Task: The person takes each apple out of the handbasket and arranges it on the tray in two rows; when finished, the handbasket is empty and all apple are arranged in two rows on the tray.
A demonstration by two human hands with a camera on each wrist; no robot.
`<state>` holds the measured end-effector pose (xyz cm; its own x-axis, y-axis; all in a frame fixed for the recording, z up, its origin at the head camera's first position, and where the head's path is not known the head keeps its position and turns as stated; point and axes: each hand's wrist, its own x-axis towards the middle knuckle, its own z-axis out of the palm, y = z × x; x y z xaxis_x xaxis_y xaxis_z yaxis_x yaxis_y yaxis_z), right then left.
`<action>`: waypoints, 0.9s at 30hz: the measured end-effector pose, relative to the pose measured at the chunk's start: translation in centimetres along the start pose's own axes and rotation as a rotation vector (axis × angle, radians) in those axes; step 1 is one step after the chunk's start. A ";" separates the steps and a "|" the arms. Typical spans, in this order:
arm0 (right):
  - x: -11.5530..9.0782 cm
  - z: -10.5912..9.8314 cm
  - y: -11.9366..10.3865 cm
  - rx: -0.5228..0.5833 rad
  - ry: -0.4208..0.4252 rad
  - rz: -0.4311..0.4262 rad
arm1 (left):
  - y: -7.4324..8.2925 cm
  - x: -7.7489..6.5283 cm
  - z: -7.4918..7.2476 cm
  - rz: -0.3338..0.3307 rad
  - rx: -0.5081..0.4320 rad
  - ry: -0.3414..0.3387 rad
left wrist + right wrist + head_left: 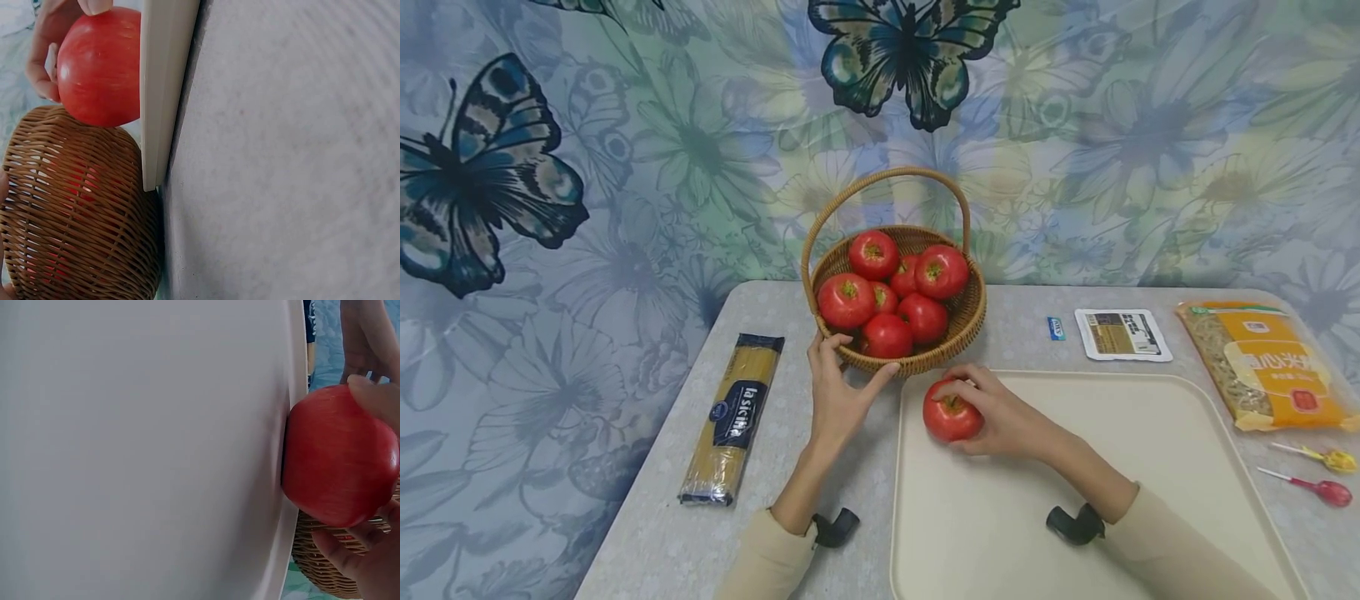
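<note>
My right hand (1011,421) holds a red tomato (942,427) from above and the right side, at the far left corner of a cream tray (1000,525). In the right wrist view the tomato (337,456) rests against the tray surface, with fingers and thumb around it. Behind it stands a brown wicker basket (946,358) with a tall handle, holding several red tomatoes (846,302). My left hand (838,408) grips the front left rim of this basket, fingers over the edge and thumb along the front. Most of that hand is out of the left wrist view.
A pack of spaghetti (733,421) lies left of the basket. Behind the tray are a small blue packet (1056,328) and a flat white package (1122,335). A large orange bag (1270,365) and yellow (1337,460) and pink (1332,492) lollipops lie at the right.
</note>
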<state>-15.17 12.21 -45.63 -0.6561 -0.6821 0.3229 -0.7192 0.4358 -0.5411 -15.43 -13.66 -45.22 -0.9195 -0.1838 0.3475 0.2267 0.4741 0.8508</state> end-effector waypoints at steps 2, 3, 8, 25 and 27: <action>0.1 -0.1 -0.1 -0.011 -0.006 -0.004 | 0.0 0.0 0.0 0.002 -0.003 0.000; 0.1 -0.2 -0.2 -0.017 -0.005 -0.011 | 0.0 0.0 -0.1 0.004 -0.006 0.000; 1.1 -1.8 -1.3 -0.019 -0.002 -0.018 | 0.1 0.0 -0.1 0.013 -0.014 -0.006; 12.1 -9.2 3.3 -0.009 0.179 -0.051 | 0.0 0.1 -0.2 0.025 -0.022 0.004; 12.6 -9.3 4.3 -0.017 0.185 -0.016 | 0.1 0.1 -0.3 0.029 -0.018 0.004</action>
<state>-28.68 10.91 -36.66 -0.6739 -0.5701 0.4699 -0.7330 0.4367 -0.5215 -15.36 -13.83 -44.98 -0.9110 -0.1739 0.3741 0.2593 0.4640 0.8470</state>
